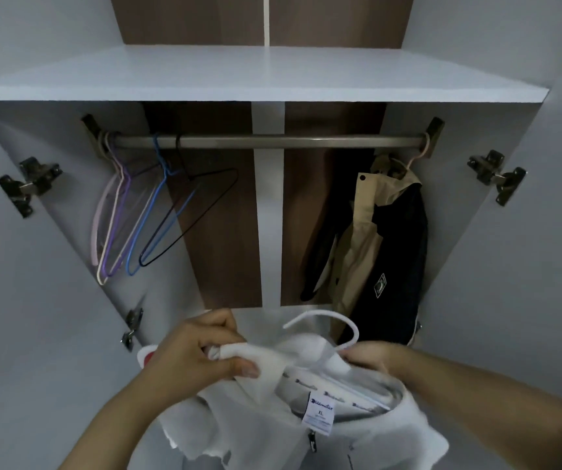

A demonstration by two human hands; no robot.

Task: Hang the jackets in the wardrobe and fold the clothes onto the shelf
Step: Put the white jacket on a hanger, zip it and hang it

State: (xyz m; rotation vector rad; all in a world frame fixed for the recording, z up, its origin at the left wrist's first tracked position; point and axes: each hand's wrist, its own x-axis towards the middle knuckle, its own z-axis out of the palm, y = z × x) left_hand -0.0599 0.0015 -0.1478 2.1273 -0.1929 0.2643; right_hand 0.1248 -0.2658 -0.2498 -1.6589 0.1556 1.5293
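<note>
In front of the open wardrobe, low in the view, a white zip-up jacket is held up by both hands, its collar toward the camera and an XL size label showing inside the neck above the zipper pull. The left hand has its grip closed round a bunched fold of the jacket's white fabric at the shoulder, thumb pressed on top. The right hand is curled at the base of a white hanger, pinching it together with the collar; the hanger's hook rises free above the jacket, well below the rail. The metal rail runs across the wardrobe under a white shelf. At the rail's right end a beige and black jacket hangs on a pale hanger, close to the side wall. At the left end a cluster of bare wire hangers, pink, purple, blue and black, hangs tilted together. Door hinges show on both side walls.
</note>
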